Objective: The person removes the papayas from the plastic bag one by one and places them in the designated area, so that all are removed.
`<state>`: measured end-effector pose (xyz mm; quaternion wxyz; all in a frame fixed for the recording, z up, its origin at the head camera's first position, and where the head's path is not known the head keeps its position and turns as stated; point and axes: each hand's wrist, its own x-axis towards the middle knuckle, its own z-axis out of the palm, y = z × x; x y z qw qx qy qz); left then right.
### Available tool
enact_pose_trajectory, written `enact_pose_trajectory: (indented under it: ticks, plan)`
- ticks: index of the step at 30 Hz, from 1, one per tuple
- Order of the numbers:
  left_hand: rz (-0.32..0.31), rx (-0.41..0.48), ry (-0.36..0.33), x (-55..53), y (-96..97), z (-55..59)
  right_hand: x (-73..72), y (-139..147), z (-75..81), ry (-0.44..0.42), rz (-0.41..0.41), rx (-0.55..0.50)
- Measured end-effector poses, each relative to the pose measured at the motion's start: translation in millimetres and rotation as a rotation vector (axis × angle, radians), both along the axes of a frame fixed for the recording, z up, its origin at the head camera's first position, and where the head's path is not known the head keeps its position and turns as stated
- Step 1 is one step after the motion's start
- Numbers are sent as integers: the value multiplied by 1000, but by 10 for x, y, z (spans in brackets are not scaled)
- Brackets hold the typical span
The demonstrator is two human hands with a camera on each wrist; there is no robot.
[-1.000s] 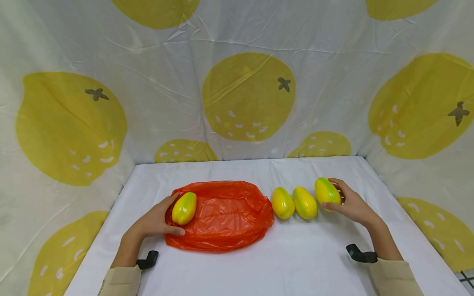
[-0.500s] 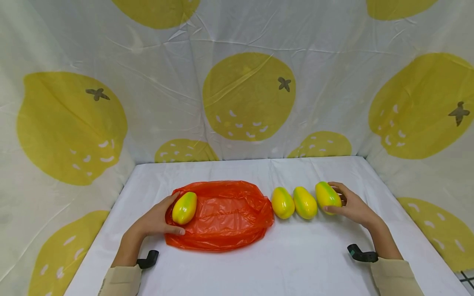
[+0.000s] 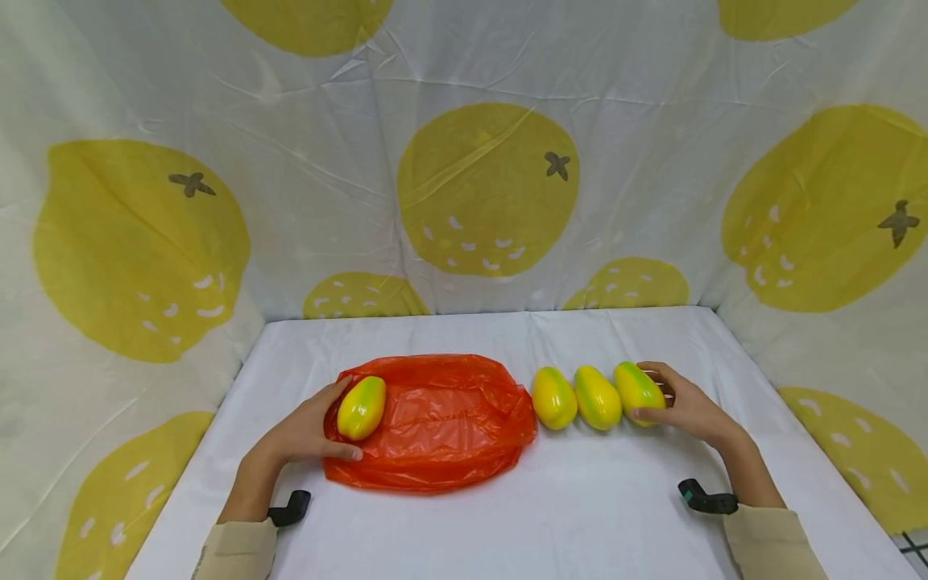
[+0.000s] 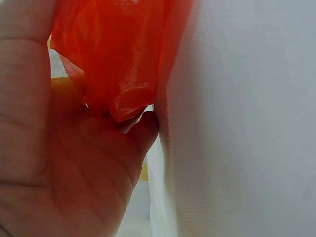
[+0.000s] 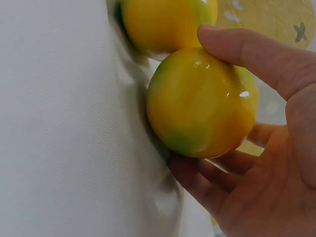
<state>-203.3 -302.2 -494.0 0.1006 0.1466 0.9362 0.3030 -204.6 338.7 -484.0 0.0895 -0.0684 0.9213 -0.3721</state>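
A red plastic bag [image 3: 442, 431] lies spread on the table, with one glossy yellow-green papaya [image 3: 361, 408] at its left end. My left hand [image 3: 304, 431] holds that end, its thumb along the near side and its fingers at the far side. Red film [image 4: 118, 54] sits between thumb and fingers in the left wrist view, where the papaya cannot be made out. My right hand [image 3: 689, 403] grips another papaya [image 5: 197, 106] at the right end of a row, thumb on one side and fingers curled round the other. Two more papayas, the middle one [image 3: 598, 398] and the left one [image 3: 554, 398], stand beside it.
The white-covered table [image 3: 464, 532] is backed and flanked by a hanging cloth [image 3: 638, 145] printed with big yellow fruit. The row of papayas begins at the bag's right edge. A black wrist mount [image 3: 290, 509] sits on each forearm.
My right hand has lowered its papaya slightly, then shifted a little left, close to the middle papaya of the row. The left hand, the bag and the other papayas stay put.
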Motion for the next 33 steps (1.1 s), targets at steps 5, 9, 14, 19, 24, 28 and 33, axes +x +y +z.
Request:
enact_pose_trajectory:
  ticks: [5,9,14,19,24,28,33]
  plan:
    - [-1,-2,8,5,2,2,3,-4,-11,-8,0,-7]
    - [-4,-7,16,9,0,9,5,2,-14,-11,4,-18]
    - [1,0,4,10,3,18,8,8,-16,-9,18,-22]
    - [3,12,-10,12,11,9,24,11,-14,-9,16,-8]
    - [5,-6,-5,18,6,16,20,20,-28,-15,16,-14]
    - [2,-12,-3,23,1,34,17,26,-25,-22,17,-15]
    - [-5,-8,-2,32,1,43,14,27,-2,-18,14,-24]
